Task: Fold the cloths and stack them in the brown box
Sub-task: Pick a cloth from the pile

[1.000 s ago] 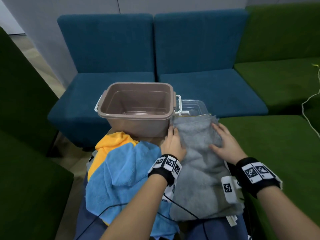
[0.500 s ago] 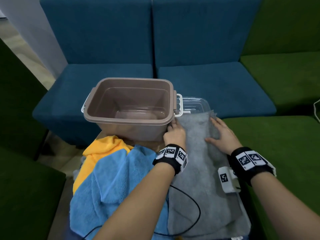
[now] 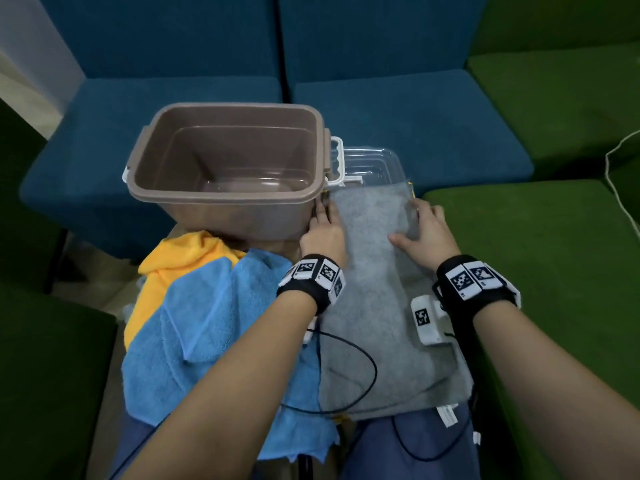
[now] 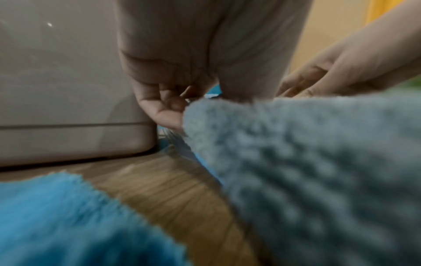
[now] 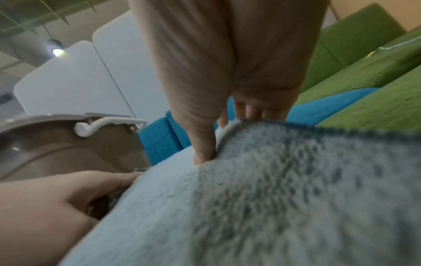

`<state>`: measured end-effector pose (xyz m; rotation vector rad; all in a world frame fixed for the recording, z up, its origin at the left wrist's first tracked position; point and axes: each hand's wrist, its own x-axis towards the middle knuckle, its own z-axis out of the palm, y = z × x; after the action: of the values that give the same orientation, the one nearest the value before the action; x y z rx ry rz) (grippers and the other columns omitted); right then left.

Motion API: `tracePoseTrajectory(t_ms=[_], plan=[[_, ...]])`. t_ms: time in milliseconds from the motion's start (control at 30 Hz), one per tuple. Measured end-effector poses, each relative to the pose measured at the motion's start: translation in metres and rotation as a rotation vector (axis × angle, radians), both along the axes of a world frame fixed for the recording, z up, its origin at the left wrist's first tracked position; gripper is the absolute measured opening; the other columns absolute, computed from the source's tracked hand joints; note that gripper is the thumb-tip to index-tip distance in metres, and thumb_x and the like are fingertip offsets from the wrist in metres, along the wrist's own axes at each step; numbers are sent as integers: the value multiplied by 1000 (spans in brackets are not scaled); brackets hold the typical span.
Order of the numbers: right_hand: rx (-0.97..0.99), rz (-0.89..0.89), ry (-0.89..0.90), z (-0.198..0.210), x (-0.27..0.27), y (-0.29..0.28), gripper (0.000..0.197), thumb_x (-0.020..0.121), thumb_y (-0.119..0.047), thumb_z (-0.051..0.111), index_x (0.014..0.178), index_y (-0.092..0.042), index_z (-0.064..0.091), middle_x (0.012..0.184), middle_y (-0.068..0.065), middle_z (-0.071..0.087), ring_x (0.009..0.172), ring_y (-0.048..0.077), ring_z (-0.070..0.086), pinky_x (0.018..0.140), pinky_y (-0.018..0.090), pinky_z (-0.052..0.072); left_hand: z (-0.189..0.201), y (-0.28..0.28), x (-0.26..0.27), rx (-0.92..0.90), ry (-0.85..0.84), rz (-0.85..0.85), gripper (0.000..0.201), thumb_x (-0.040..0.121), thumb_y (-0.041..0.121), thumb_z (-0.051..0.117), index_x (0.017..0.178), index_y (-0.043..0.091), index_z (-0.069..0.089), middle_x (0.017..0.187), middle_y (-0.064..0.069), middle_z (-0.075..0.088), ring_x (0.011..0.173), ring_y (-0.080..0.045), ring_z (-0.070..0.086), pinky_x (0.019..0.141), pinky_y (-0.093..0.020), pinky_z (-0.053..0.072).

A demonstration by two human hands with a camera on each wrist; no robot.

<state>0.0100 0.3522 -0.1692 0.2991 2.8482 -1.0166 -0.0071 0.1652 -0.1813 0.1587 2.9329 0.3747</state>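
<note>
Both hands, the left hand [image 3: 323,233] and right hand [image 3: 424,233], are pinching the far corners of the grey cloth [image 3: 374,306] lying beside the empty brown box [image 3: 225,199], while the blue cloth [image 3: 207,323] and yellow cloth [image 3: 180,261] are lying unfolded.

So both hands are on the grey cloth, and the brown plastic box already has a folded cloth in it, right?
Not quite. Both hands, left and right, are on the grey cloth, but the brown plastic box holds nothing yet, as the head view shows.
</note>
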Motion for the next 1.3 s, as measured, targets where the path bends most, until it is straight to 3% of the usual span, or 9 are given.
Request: tracePoseTrajectory(t_ms=[200,400,500,600,733,867,1000,1167,1300], plan=[[-98,30,-15,0,73,10,81,79,-23,79,144,-13,31,127,9,50,117,24,51,94,23,36,0,-47,59,396,-145,-98,82,83,8,58,151,9,13,139,-24,34,116,-41,51,100,-42,44],[-455,40,-95,-9,132,16,92,71,-41,82,143,-36,26,136,0,54,122,12,56,106,43,46,-3,-52,137,679,-174,-126,87,87,8,61,154,9,5,144,-16,41,129,-26,46,106,-21,33],[-528,139,-122,-3,151,15,85,77,-15,81,145,-29,32,145,-7,43,126,-3,48,105,23,43,-12,-53,169,676,-111,-90,86,87,12,62,154,13,9,153,-11,30,139,-22,33,115,-27,24],[-438,272,-154,13,157,14,59,81,-6,76,132,-24,54,137,-11,53,107,-15,55,97,13,44,-9,-58,187,717,-91,-28,75,89,10,61,152,17,20,142,-8,43,131,-20,41,107,-20,28],[-485,221,-46,31,154,15,29,86,-2,69,110,-18,69,119,-6,67,111,2,62,95,18,49,3,-62,186,808,-7,-49,58,88,0,59,142,14,43,110,-13,57,88,-15,53,90,-26,42],[-585,141,-11,34,152,17,31,85,-5,69,113,-15,67,120,-2,66,109,20,63,100,39,47,-2,-58,177,841,-47,-55,48,91,-3,54,133,20,53,120,-1,55,91,-10,54,84,-11,42],[-272,243,-100,17,155,23,30,84,-6,72,110,-20,68,118,-6,67,118,11,58,110,34,39,-13,-50,179,798,-176,-11,37,90,-4,56,119,17,64,106,0,49,72,1,45,74,-6,36],[-60,123,-50,20,161,35,28,81,-14,77,106,-22,68,111,-5,68,105,12,60,92,28,45,-12,-48,192,775,-193,-82,35,91,2,58,121,19,60,115,-1,50,57,-3,49,64,-10,45],[197,239,-291,11,173,28,52,79,-19,77,124,-25,52,120,3,53,103,21,58,88,31,47,-6,-49,192,519,-190,-134,42,88,12,60,127,22,50,113,2,34,79,-12,54,81,-29,52]])
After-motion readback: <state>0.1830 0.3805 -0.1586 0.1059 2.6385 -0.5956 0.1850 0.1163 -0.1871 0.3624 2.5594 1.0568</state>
